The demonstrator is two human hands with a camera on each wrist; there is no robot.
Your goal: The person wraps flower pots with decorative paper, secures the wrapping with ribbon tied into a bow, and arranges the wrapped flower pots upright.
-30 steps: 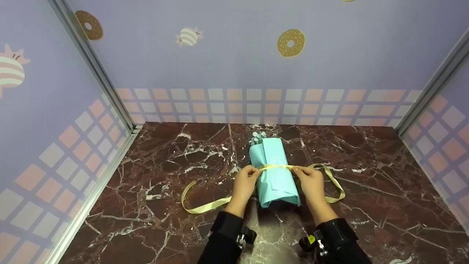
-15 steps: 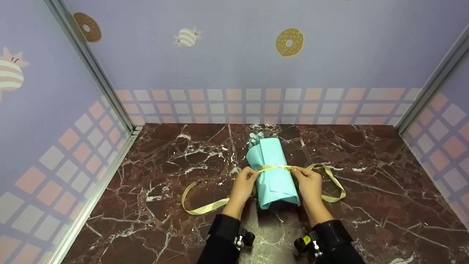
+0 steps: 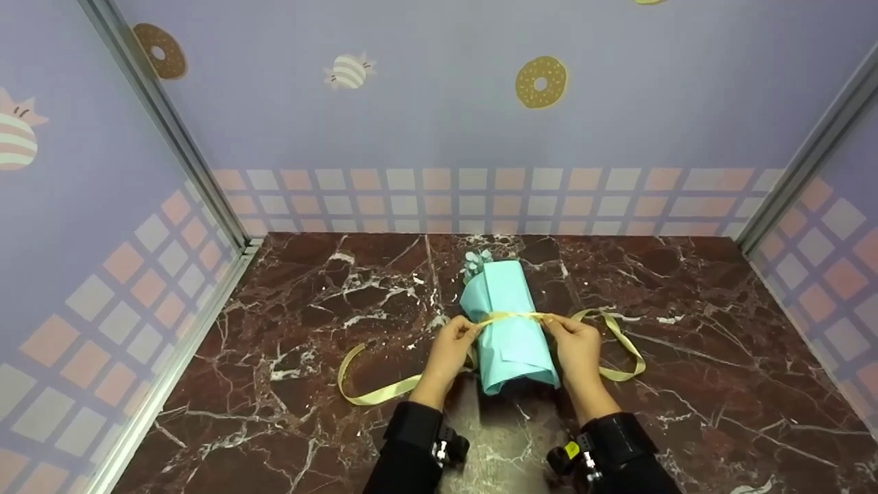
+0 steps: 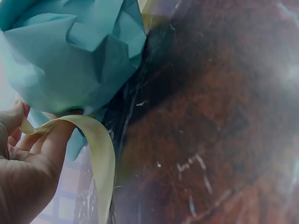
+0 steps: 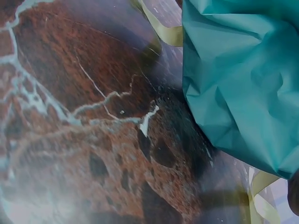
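Note:
A bundle wrapped in light turquoise paper (image 3: 511,343) lies on the tabletop, with grey-green leaf-like pieces (image 3: 477,261) poking out at its far end. Across its middle runs a pale yellow ribbon (image 3: 507,315). My left hand (image 3: 446,353) pinches the ribbon at the bundle's left edge; in the left wrist view the ribbon (image 4: 100,149) trails over the fingers and hangs down. On the other side, my right hand (image 3: 578,346) pinches the ribbon between thumb and fingers. The right wrist view shows mostly wrapping paper (image 5: 243,88), with that hand nearly out of frame.
One loose ribbon tail curls on the dark red marbled tabletop (image 3: 274,425) at left, another at right. Patterned lilac wall panels (image 3: 439,103) stand behind and on both sides. Each wrist wears a black band with a small camera.
Both hands keep their pinch on the ribbon and have shifted slightly left in the view. The bundle has moved a little the same way, and its far left paper edge bulges outward more.

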